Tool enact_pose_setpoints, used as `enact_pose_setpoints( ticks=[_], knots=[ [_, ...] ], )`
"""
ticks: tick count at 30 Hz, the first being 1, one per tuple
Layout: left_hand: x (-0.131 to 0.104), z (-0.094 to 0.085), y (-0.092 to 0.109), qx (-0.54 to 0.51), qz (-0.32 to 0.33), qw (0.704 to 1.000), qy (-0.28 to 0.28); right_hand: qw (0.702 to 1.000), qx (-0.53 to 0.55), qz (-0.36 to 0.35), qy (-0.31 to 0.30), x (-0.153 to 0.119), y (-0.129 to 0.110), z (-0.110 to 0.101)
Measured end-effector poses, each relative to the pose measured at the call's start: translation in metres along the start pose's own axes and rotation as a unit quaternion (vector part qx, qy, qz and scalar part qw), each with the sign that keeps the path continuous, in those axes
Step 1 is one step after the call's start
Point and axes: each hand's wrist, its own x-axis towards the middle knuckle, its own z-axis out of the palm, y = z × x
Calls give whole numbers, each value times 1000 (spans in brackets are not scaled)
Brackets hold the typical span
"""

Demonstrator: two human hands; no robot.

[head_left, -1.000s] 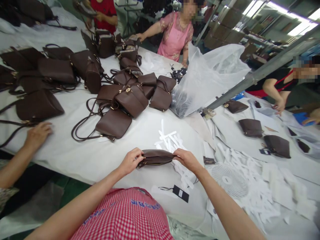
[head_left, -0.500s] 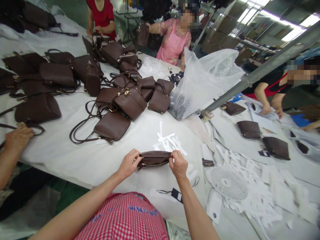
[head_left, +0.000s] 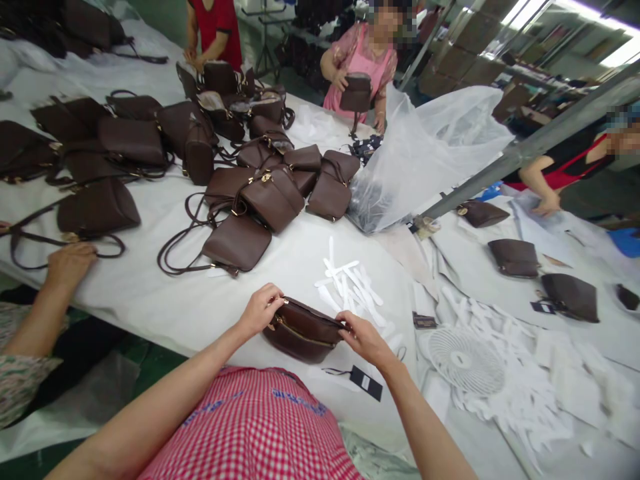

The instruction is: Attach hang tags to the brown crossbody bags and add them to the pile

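Observation:
A small dark brown handbag with a gold zip along its upper side is held between my two hands at the table's near edge. My left hand pinches its left top corner, and my right hand grips the right top corner. The bag is tilted, so its front side shows below the zip. Just to the right and nearer me lies a black hang tag on a cord. Beyond the bag, white strips are scattered on the white table cover.
Many brown handbags with straps are heaped ahead and left. A clear plastic bag stands beside a slanted metal pole. At right are a white fan and paper scraps. Co-workers stand around; one's hand touches a bag strap at left.
The handbag in my hands has tipped, showing more of its front side, and its right end has dropped. The co-worker in pink has brought a bag in front of the body.

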Motion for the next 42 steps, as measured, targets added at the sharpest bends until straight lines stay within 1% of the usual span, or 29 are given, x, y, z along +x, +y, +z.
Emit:
enact_pose_setpoints(
  ticks=[3, 8, 10, 15, 18, 21, 23, 27, 29, 31, 33, 36, 38, 40, 42],
  knots=[
    [1, -1, -2, -10, 7, 1000, -13, 998, 52, 25, -20, -10, 2, 4],
    [1, -5, -4, -14, 14, 999, -32, 990, 133, 40, -11, -22, 10, 11],
    [2, -6, -5, -13, 17, 999, -41, 988, 147, 46, -5, -25, 11, 15],
    [6, -7, -7, -10, 33, 998, -50, 984, 167, 55, 38, -30, 12, 25],
    [6, -7, -5, 5, 40, 998, -57, 982, 175, 55, 37, -34, 13, 28],
    [2, -7, -1, 39, 51, 996, -60, 976, 206, 57, 39, -37, 12, 30],
    [-1, -6, 4, 59, 85, 992, -77, 973, 222, 53, 42, -38, 11, 31],
    [-5, -1, 10, 81, 170, 970, -157, 978, 192, 63, 56, -35, 8, 36],
    [-7, 3, 11, 93, 186, 961, -185, 972, 217, 84, 40, -34, 5, 38],
    [-7, 5, 11, 108, 194, 955, -198, 962, 253, 98, 29, -35, 3, 38],
    [-6, 7, 13, 123, 201, 950, -204, 963, 247, 98, 36, -39, 0, 37],
    [-3, 10, 17, 123, 192, 952, -202, 981, 170, 74, 53, -50, -5, 39],
    [-1, 11, 19, 103, 166, 960, -202, 991, 99, 55, 78, -56, -10, 46],
    [2, 11, 20, 72, 116, 967, -216, 992, 28, 42, 116, -59, -15, 54],
    [5, 9, 20, 40, 50, 970, -234, 988, -11, 31, 152, -59, -18, 62]
  ],
)
